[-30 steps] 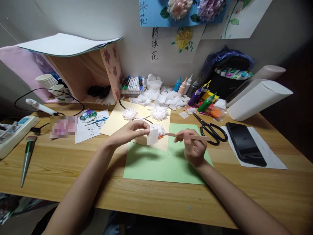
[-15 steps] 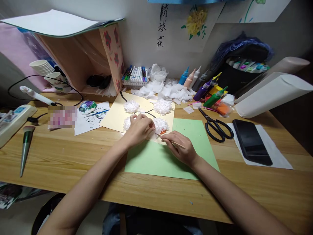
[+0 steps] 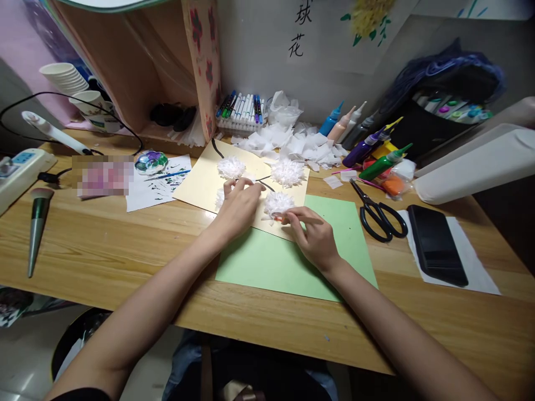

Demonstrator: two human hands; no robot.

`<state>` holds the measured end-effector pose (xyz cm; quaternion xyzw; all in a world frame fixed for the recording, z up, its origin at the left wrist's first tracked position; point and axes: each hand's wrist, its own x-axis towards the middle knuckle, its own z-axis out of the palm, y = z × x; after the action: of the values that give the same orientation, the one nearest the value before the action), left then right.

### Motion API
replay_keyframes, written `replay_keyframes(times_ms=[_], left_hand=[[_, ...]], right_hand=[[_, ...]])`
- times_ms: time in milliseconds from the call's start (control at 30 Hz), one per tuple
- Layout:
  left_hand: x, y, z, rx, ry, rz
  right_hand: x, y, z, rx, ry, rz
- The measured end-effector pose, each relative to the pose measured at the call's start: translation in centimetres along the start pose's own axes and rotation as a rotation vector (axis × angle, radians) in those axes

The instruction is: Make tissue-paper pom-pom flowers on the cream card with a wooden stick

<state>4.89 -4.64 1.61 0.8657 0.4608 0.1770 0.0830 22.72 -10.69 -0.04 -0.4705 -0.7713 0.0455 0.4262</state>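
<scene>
My left hand [image 3: 239,205] lies knuckles-up on a cream sheet [image 3: 196,186], its fingertips pressing down between white tissue flowers. One flower [image 3: 219,197] peeks out at its left edge; two more [image 3: 231,166] [image 3: 287,171] sit further back. My right hand [image 3: 314,236] pinches a thin wooden stick [image 3: 311,220] whose tip is at the orange base of the nearest flower [image 3: 278,203]. A green sheet [image 3: 271,262] lies under my right wrist. The white tissue square is hidden.
Black scissors [image 3: 378,214] and a dark phone [image 3: 437,245] lie to the right, with paint bottles [image 3: 382,164] and white paper rolls [image 3: 472,167] behind. A tissue pile [image 3: 301,147] and markers [image 3: 242,108] sit at the back. A palette [image 3: 150,162], brush [image 3: 37,223] and power strip [image 3: 20,172] are on the left.
My left hand brought a white tissue square down onto the cream sheet and now presses there. My right hand moved left, bringing the stick tip to the flower. The view tilted downward.
</scene>
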Motion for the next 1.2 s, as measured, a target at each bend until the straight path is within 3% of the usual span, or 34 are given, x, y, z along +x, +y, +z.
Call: replay_keyframes(times_ms=[133,233,367,533,633,1000,1200], left_hand=[[0.0,0.1,0.1,0.073,-0.037,0.013],[0.0,0.2,0.2,0.097,-0.025,0.014],[0.0,0.2,0.5,0.115,-0.007,0.012],[0.0,0.3,0.5,0.124,-0.013,0.004],[0.0,0.3,0.4,0.111,-0.020,-0.008],[0.0,0.4,0.1,0.106,-0.054,-0.007],[-0.1,0.5,0.0,0.087,-0.054,-0.008]], right_hand=[[0.8,-0.4,0.3,0.099,0.042,0.254],[0.5,-0.4,0.1,0.172,0.055,0.307],[-0.4,-0.4,-0.5,0.137,0.095,0.112],[-0.7,-0.5,-1.0,0.038,-0.008,-0.264],[-0.6,-0.4,-0.7,-0.010,-0.032,-0.307],[-0.4,0.1,0.4,-0.059,-0.012,-0.106],[0.3,-0.5,0.6,0.053,0.066,0.247]])
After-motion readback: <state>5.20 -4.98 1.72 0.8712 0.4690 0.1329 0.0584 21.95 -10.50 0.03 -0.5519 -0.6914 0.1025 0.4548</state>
